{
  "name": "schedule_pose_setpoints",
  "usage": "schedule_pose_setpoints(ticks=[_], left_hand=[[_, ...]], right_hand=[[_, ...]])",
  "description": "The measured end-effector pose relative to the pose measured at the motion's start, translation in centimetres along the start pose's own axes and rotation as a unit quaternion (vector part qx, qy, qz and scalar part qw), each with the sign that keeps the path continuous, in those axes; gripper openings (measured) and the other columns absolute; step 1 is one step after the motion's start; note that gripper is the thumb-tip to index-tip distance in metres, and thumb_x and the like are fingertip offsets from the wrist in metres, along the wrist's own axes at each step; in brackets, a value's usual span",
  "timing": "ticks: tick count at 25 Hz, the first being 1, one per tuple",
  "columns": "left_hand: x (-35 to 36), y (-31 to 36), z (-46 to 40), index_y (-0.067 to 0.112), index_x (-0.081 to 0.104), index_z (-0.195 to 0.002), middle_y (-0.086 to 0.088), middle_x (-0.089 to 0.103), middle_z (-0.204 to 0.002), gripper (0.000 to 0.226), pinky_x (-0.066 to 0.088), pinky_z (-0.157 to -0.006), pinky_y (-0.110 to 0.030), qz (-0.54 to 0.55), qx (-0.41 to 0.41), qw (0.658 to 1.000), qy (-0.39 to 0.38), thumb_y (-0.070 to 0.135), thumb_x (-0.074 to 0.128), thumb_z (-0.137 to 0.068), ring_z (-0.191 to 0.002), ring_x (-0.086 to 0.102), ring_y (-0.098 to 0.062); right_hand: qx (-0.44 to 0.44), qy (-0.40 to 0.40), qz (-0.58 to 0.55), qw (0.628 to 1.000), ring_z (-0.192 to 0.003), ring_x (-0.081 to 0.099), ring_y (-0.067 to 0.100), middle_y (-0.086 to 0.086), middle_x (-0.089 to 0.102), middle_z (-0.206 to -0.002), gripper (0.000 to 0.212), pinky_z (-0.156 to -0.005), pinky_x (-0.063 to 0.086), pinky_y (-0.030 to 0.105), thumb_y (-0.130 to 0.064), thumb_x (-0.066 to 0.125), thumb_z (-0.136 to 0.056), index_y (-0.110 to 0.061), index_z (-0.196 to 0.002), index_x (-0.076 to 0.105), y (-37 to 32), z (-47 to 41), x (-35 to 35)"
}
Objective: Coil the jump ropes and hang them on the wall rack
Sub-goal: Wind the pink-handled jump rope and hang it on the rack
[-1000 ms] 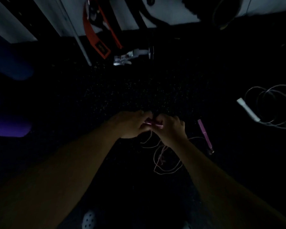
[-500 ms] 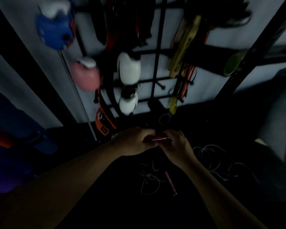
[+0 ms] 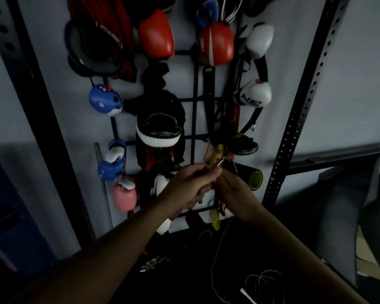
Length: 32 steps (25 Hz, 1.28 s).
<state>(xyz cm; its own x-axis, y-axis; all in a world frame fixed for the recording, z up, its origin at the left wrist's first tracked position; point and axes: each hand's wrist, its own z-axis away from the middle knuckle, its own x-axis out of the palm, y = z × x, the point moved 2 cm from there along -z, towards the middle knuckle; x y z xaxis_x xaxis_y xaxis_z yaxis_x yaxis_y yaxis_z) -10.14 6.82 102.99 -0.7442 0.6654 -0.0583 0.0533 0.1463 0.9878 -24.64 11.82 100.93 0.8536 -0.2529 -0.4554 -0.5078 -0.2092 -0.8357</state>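
My left hand (image 3: 190, 185) and my right hand (image 3: 233, 189) meet in front of the black wall rack (image 3: 194, 119). Together they grip a pink jump rope handle (image 3: 220, 161), whose metal tip sticks up above my fingers. Its thin cord (image 3: 217, 249) hangs from my right hand down toward the dark floor. A second jump rope (image 3: 262, 284), pale with a white handle, lies coiled on the floor at the lower right. How my right fingers lie is hard to see in the dim light.
The rack carries red, white, blue and pink boxing gloves (image 3: 216, 43), focus pads (image 3: 158, 132) and straps. Perforated black steel uprights (image 3: 303, 102) stand at left and right. A green-ended roll (image 3: 255, 179) lies by the right upright. A grey bag (image 3: 338, 227) sits at right.
My view has swung up from the floor to the wall rack. Both hands rose with the pink handle from near the floor to rack height, and the cord now trails down.
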Motion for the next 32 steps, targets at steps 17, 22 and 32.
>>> schedule_pose_setpoints(ticks=[17,22,32], left_hand=[[0.3,11.1,-2.8,0.004,0.061,-0.127,0.006,0.054,-0.065,0.034,0.034,-0.033,-0.018,0.301,0.088,0.949,-0.027,0.028,0.049,-0.106,-0.042,0.043,-0.005],[-1.0,12.5,-3.4,0.003,0.057,-0.129,-0.008,0.078,-0.099,0.033,0.059,-0.093,-0.045,0.308,0.140,0.941,0.009,0.025,0.043,-0.108,-0.098,0.076,-0.026],[-1.3,12.0,-0.1,0.023,0.063,-0.107,0.002,0.058,-0.060,0.029,0.039,-0.047,-0.025,-0.180,0.104,0.971,-0.119,0.039,0.039,-0.108,-0.044,0.047,-0.012]], right_hand=[[-0.062,0.017,0.018,0.998,-0.077,0.055,0.036,0.037,0.060,-0.101,0.032,-0.076,0.053,0.050,-0.031,0.038,-0.112,-0.005,-0.110,0.057,-8.6,-1.5,-1.1],[-0.052,-0.034,0.134,0.989,-0.062,0.048,0.018,0.016,0.057,-0.079,0.016,-0.058,0.046,0.035,-0.016,0.042,-0.110,-0.013,-0.116,0.056,-9.3,-0.3,-1.5],[-0.084,0.138,0.268,0.950,-0.057,0.063,-0.003,-0.011,0.074,-0.072,0.015,-0.056,0.047,0.012,-0.043,0.080,-0.086,-0.031,-0.079,0.074,-16.2,1.6,-9.3]])
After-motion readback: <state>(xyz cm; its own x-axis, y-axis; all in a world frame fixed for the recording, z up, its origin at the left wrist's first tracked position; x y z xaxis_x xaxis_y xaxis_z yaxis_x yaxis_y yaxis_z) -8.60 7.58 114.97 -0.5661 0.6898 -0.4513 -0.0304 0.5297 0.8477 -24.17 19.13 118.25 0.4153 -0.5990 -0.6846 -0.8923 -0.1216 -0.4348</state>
